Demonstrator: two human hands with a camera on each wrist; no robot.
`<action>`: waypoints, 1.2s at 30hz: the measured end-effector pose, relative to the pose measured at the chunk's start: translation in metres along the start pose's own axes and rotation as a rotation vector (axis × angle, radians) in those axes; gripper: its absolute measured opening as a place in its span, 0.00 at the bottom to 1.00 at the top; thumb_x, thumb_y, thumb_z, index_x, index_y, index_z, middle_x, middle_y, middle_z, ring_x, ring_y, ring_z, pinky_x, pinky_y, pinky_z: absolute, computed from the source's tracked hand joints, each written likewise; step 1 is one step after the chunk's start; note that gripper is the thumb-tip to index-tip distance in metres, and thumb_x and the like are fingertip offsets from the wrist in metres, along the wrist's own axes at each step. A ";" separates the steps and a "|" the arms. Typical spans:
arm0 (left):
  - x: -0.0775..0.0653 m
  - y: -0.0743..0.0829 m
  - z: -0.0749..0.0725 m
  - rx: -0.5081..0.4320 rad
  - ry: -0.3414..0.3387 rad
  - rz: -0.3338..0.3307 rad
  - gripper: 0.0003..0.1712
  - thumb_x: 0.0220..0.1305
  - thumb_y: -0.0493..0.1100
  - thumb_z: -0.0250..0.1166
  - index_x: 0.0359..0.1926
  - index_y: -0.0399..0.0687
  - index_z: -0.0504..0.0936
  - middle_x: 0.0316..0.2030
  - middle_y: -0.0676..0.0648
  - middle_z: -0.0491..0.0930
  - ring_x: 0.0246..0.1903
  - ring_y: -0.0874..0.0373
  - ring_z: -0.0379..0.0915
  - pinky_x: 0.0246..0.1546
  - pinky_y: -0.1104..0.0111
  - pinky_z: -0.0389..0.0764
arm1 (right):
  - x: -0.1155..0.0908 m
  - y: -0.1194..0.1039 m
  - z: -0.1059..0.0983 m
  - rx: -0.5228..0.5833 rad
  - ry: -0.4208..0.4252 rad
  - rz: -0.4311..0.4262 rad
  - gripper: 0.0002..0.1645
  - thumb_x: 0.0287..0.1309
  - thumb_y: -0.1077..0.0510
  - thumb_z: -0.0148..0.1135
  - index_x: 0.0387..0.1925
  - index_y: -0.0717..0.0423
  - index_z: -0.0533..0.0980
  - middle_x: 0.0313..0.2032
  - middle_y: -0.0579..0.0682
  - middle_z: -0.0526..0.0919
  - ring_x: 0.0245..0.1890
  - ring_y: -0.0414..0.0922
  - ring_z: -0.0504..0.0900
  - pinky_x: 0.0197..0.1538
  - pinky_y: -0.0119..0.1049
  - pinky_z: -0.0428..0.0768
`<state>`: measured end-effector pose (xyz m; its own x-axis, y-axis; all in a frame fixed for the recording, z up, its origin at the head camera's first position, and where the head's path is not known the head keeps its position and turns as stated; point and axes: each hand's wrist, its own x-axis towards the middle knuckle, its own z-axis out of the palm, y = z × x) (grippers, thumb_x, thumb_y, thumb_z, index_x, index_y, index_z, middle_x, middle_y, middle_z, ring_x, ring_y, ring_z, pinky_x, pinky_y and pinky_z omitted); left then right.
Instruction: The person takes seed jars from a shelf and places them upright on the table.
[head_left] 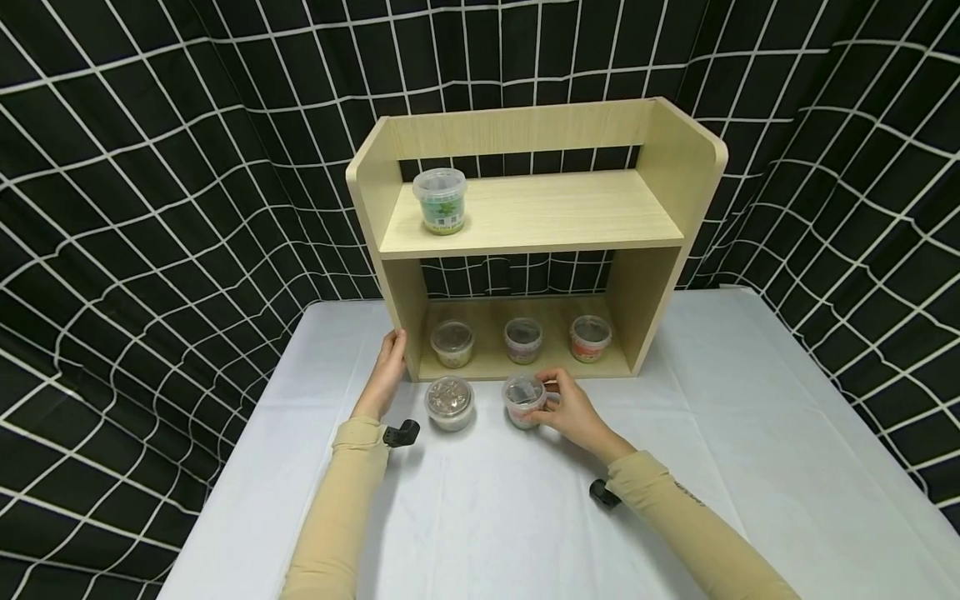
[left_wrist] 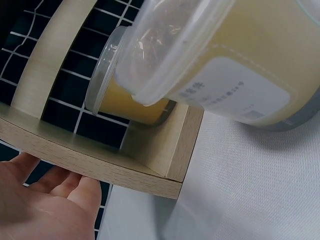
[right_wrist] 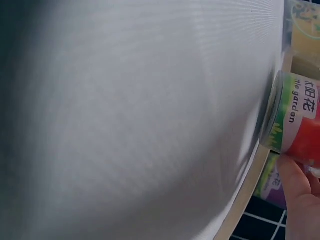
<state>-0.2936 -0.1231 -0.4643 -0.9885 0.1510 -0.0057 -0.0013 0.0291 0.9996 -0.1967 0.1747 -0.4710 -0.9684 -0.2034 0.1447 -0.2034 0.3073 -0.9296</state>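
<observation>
My right hand [head_left: 576, 415] pinches a small clear-lidded plastic tub [head_left: 519, 402] in front of the shelf unit. A red and green label with "garden" lettering shows on that tub [right_wrist: 299, 117] in the right wrist view; whether its base touches the cloth is hard to tell. My left hand [head_left: 385, 373] rests against the outside of the unit's left side panel [left_wrist: 100, 162], holding no tub. Between the hands, a larger lidded tub [head_left: 450, 404] stands on the cloth; its yellow side with a white label [left_wrist: 235, 92] fills much of the left wrist view.
A two-tier wooden shelf unit [head_left: 532, 248] stands at the back of the white-clothed table [head_left: 480, 525]. On its bottom tier are a yellowish tub [head_left: 453, 344], a purple tub [head_left: 522, 340] and a red tub [head_left: 590, 338]. A green-labelled tub [head_left: 441, 202] sits upper left.
</observation>
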 end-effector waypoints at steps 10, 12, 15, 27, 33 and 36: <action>0.000 -0.001 0.000 0.000 0.003 0.010 0.37 0.61 0.64 0.38 0.63 0.47 0.45 0.62 0.44 0.45 0.61 0.55 0.39 0.60 0.62 0.46 | 0.000 0.010 0.001 -0.033 0.019 -0.032 0.40 0.32 0.66 0.71 0.48 0.66 0.58 0.50 0.62 0.63 0.49 0.58 0.66 0.49 0.40 0.70; 0.000 -0.001 -0.001 0.006 0.007 0.007 0.38 0.60 0.65 0.38 0.63 0.47 0.45 0.63 0.44 0.44 0.61 0.55 0.39 0.60 0.62 0.46 | -0.003 0.003 0.002 -0.034 0.020 -0.035 0.40 0.32 0.67 0.71 0.48 0.68 0.58 0.50 0.63 0.63 0.49 0.59 0.65 0.49 0.42 0.70; 0.001 -0.001 -0.002 0.008 0.014 0.004 0.40 0.59 0.66 0.39 0.63 0.47 0.46 0.63 0.45 0.44 0.61 0.55 0.39 0.60 0.62 0.46 | -0.005 -0.006 0.002 -0.039 0.020 -0.034 0.40 0.32 0.69 0.70 0.48 0.69 0.58 0.50 0.64 0.62 0.49 0.60 0.65 0.50 0.46 0.69; -0.003 0.005 -0.001 -0.017 -0.006 -0.002 0.37 0.61 0.63 0.39 0.64 0.46 0.45 0.63 0.44 0.44 0.61 0.55 0.39 0.60 0.62 0.45 | 0.001 0.021 0.004 -0.038 0.030 -0.012 0.40 0.32 0.67 0.71 0.49 0.62 0.59 0.49 0.59 0.63 0.50 0.55 0.66 0.51 0.41 0.68; -0.013 0.019 0.001 -0.005 -0.046 -0.002 0.34 0.65 0.58 0.36 0.64 0.44 0.42 0.63 0.42 0.41 0.62 0.53 0.36 0.60 0.60 0.43 | -0.001 0.021 0.004 -0.043 0.030 -0.023 0.40 0.32 0.67 0.71 0.49 0.62 0.59 0.49 0.60 0.63 0.49 0.56 0.66 0.51 0.43 0.68; -0.014 0.020 0.001 -0.005 -0.046 -0.002 0.35 0.65 0.58 0.36 0.64 0.43 0.42 0.64 0.42 0.40 0.62 0.52 0.35 0.60 0.60 0.43 | -0.002 0.019 0.005 -0.066 0.039 -0.025 0.40 0.32 0.67 0.72 0.49 0.61 0.60 0.48 0.58 0.64 0.49 0.55 0.67 0.50 0.41 0.69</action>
<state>-0.2794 -0.1234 -0.4447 -0.9806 0.1959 -0.0090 -0.0043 0.0248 0.9997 -0.1981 0.1764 -0.4909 -0.9674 -0.1760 0.1821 -0.2358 0.3632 -0.9014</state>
